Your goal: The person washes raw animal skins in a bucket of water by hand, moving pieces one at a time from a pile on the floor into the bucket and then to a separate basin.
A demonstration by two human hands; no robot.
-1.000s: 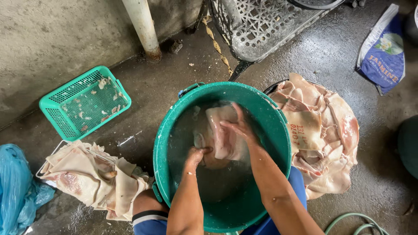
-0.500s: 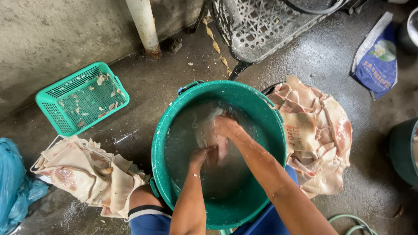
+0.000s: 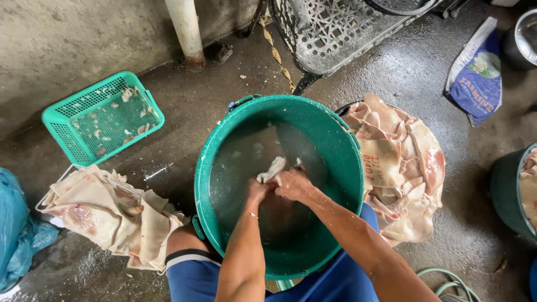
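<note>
Down in the green tub [image 3: 341,168], both my hands are now bunched together near the middle of the water, where a second ago they were apart with the pale piece of skin [image 3: 272,169] spread wide between them. My left hand [image 3: 258,191] and right hand [image 3: 293,183] are closed on that piece, which is crumpled small, its end sticking up just past my fingers. Around my hands the water lies open on every side out to the tub wall. Outside the rim, a heap of skins [image 3: 400,168] presses against the tub on the right, another heap [image 3: 106,215] sits near on the left, and the small green basket [image 3: 103,117] stands well apart.
</note>
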